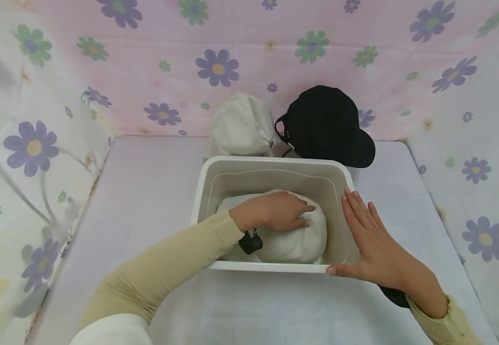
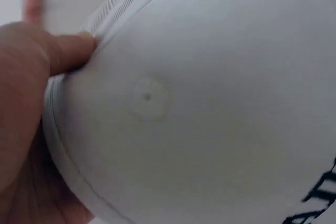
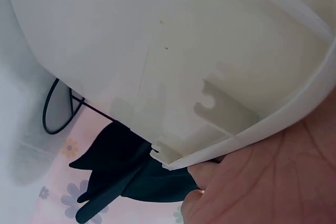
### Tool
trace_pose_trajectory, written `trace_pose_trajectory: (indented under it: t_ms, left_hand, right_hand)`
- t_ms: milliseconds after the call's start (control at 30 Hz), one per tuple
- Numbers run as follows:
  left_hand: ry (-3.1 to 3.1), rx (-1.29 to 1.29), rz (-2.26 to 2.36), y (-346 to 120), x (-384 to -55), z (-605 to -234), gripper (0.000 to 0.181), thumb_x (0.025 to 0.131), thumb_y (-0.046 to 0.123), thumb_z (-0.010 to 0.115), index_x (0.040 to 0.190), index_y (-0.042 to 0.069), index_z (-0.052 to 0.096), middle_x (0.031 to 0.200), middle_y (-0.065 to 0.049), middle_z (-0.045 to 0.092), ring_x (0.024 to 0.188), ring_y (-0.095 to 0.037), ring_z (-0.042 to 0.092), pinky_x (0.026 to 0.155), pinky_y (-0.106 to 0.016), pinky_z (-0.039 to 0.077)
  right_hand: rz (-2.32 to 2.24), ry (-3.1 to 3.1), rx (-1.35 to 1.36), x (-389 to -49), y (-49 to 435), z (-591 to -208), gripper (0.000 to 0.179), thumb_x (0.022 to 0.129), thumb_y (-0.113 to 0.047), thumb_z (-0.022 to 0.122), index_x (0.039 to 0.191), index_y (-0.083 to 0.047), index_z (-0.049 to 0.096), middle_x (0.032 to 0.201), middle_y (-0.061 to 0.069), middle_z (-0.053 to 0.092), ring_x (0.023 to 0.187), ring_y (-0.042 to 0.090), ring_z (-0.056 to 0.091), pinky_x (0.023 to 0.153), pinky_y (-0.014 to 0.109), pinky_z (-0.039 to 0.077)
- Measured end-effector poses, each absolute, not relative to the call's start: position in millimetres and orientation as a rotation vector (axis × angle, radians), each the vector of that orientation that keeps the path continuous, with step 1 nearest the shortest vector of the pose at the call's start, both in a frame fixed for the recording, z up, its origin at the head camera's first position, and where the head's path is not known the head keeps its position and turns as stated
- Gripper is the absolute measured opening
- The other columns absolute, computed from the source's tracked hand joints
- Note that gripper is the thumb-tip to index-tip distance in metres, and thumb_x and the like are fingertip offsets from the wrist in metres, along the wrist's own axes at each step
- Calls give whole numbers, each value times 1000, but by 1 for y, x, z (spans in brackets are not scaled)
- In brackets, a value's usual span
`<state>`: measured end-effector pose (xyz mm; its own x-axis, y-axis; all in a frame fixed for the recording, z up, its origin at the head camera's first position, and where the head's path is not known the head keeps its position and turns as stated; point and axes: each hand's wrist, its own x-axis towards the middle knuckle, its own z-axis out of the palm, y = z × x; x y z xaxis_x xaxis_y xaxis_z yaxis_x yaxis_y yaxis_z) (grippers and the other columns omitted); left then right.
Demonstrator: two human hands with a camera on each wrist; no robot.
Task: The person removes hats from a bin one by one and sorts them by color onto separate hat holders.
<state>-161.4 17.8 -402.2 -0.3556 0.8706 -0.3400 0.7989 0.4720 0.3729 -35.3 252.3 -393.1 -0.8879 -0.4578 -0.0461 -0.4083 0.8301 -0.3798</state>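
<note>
A white cap (image 1: pixel 294 242) with dark lettering lies inside the white plastic bin (image 1: pixel 275 267). My left hand (image 1: pixel 275 211) reaches into the bin and grips this cap; in the left wrist view, the thumb (image 2: pixel 73 51) presses at its seamed edge while other fingers sit partly hidden below. Across the bin's right front corner rests my right hand (image 1: pixel 379 251), fingers straight along the right rim and thumb on the front rim. The right wrist view catches the palm (image 3: pixel 273 177) against the outer lip of the bin.
Behind the bin stand another white cap (image 1: pixel 242 125) and a black cap (image 1: pixel 324 127), the latter near a black wire loop (image 3: pixel 48 108). A flower-print cloth (image 1: pixel 249 43) rises at the back and both sides of the pale tabletop (image 1: pixel 154 182).
</note>
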Motion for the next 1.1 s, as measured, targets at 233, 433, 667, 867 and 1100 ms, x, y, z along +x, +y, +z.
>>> trace_pose_trajectory:
  t_ms: [233,433,667,867,1100]
  left_hand:
    - [2230,1387,509,9,-170,-391,48,109,38,47,152,17,49,143,1,60,129,-12,57,112,-31,43]
    - [2278,1367,303,11,-164,-393,54,110,41,39,156,14,42,153,-2,52,142,-18,47,119,-37,34]
    - [2257,1328,100,14,-157,-394,63,107,53,37,158,15,38,160,-3,43,149,-20,36,124,-41,25]
    - [2333,1374,-13,14,-154,-392,73,96,61,59,156,20,43,153,-5,51,141,-21,47,117,-43,35]
    - [2343,1411,-47,13,-153,-391,54,105,43,55,153,22,46,141,-1,61,132,-20,55,110,-43,44]
  right_hand:
    - [-556,2877,-685,-37,251,-392,136,74,-66,80,163,-5,-3,171,14,-8,158,28,-12,124,39,-16]
    - [-562,2875,-695,-36,250,-392,137,74,-66,80,163,-4,-3,171,15,-8,158,28,-12,124,37,-16]
    - [-588,2878,-701,-37,250,-393,138,73,-66,81,163,-5,-3,171,14,-7,158,29,-11,124,37,-16]
    - [-594,2876,-681,-36,250,-394,139,72,-64,83,163,-6,-3,171,13,-8,158,26,-12,124,36,-16]
    - [-604,2896,-709,-34,252,-396,139,71,-64,84,163,-5,-2,171,14,-6,158,28,-11,124,35,-16]
